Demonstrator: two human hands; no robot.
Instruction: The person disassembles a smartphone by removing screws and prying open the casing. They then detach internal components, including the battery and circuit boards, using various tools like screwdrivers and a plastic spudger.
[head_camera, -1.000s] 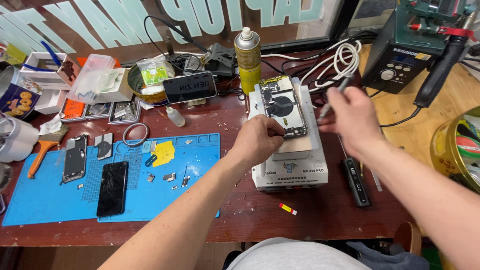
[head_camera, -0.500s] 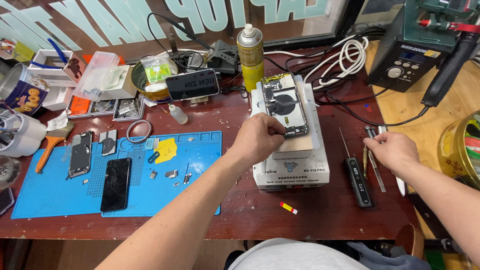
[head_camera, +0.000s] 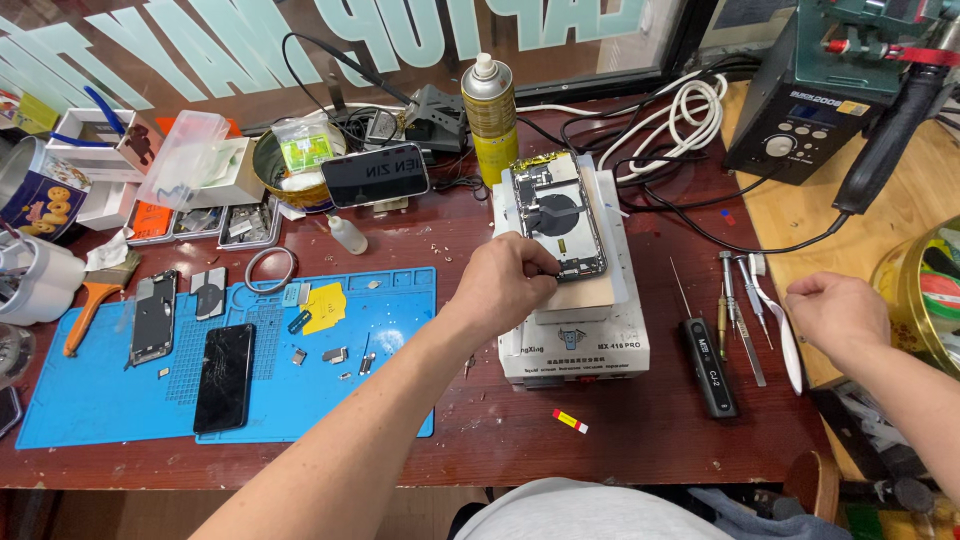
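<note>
Nearest: dark red wooden table (head_camera: 640, 440), scuffed, with a small red-and-yellow sticker (head_camera: 570, 421) lying loose on it.

Blue rubber work mat (head_camera: 110, 400), flat, rectangular, carrying a black phone screen (head_camera: 224, 376) with cracked glass, a bare metal phone frame (head_camera: 153, 317), a yellow tab and scattered small parts.

White box-shaped heating station (head_camera: 580, 345), square-edged, standing right of the mat.

Left hand (head_camera: 505, 285): fingers curled narrow, tips pinched at the lower left edge of the opened phone (head_camera: 558, 213); what lies between the fingertips cannot be made out.

Opened phone: flat on the station's top plate, back removed, dark round coil and metal shields exposed. Long axis runs away from the person, top end tilted slightly left.

Right hand (head_camera: 838, 313): loosely closed, knuckles up, holding nothing visible, resting at the table's right edge just beside a row of slim metal hand tools (head_camera: 745, 320) and a black bar-shaped tool (head_camera: 711, 365).

Farther: yellow spray can (head_camera: 488, 115), upright cylinder; coiled white cable (head_camera: 690, 110); black soldering station (head_camera: 815, 110).
</note>
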